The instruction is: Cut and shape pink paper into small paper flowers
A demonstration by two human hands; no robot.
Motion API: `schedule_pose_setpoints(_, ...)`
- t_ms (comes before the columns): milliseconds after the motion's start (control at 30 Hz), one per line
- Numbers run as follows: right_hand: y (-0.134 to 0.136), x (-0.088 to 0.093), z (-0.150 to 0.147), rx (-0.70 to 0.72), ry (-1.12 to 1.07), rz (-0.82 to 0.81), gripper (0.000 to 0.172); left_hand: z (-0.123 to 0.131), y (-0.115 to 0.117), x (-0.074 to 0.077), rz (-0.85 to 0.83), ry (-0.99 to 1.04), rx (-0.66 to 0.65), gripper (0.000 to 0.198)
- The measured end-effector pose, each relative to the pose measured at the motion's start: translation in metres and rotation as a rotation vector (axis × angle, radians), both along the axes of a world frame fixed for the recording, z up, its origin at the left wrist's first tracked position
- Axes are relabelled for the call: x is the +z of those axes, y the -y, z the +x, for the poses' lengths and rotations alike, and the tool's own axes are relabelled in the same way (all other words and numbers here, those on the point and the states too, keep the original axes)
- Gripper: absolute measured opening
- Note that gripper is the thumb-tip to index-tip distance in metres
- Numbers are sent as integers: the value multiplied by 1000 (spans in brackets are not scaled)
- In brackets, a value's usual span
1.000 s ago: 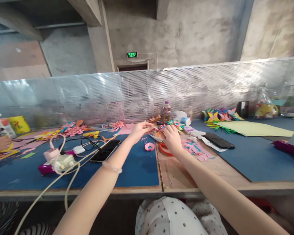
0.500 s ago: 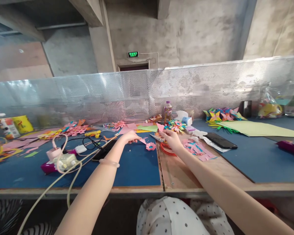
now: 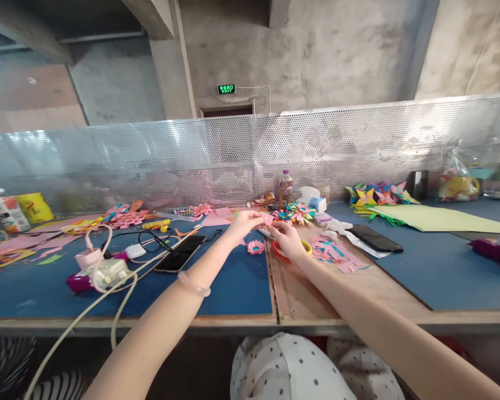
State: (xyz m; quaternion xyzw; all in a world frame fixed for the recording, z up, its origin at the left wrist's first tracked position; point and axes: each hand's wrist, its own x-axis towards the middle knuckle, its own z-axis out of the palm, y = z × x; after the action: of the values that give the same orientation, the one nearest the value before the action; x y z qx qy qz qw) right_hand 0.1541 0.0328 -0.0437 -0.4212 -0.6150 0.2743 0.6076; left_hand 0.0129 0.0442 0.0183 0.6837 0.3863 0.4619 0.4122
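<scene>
My left hand (image 3: 245, 225) and my right hand (image 3: 288, 239) have come together above the middle of the table. Between them is a small piece of pink paper (image 3: 268, 219), pinched by the fingers of both. Just below lies a pink paper flower (image 3: 255, 246) with a blue centre, on the blue mat. Under my right hand are orange-red scissor handles or rings (image 3: 280, 253) and a yellow ring (image 3: 306, 248); the hand partly hides them. Pink and blue paper scraps (image 3: 335, 253) lie to the right of that hand.
A black phone (image 3: 181, 254) and a tangle of charging cables (image 3: 120, 283) lie on the left. Another dark phone (image 3: 377, 239) rests at right, beside yellow-green paper sheets (image 3: 445, 218). A drink bottle (image 3: 286, 189) stands before the perforated metal screen (image 3: 216, 150).
My left hand has moved right and up to meet my right hand. Both now hold the pink paper, and the left phone is more exposed.
</scene>
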Motion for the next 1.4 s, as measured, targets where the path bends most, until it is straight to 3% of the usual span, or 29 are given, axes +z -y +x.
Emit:
schedule_pose_setpoints(100, -3, -3, 2, -201, 100, 194, 34, -1, -3, -4, -5, 24, -34, 24)
schedule_pose_setpoints(200, -5, -4, 4, -272, 222, 311, 30, 1, -4, -6, -39, 69, -77, 19)
schedule_pose_setpoints(400, 1, -2, 2, -467, 450, 394, 29, 5, -2, -9, -87, 155, -77, 18)
schedule_pose_setpoints(567, 3, 0, 2, -519, 544, 424, 32, 6, -3, -12, -84, 159, -85, 28)
schedule_pose_setpoints(833, 0, -1, 5, -496, 614, 531, 25, 8, -1, -13, -76, 183, -64, 27)
schedule_pose_setpoints(1000, 0, 1, 3, -406, 568, 588, 24, 9, 3, -11, -63, 167, -43, 26)
schedule_pose_setpoints(1400, -3, 7, 11, -143, 355, 465, 23, 4, -3, -12, 39, -20, -45, 24)
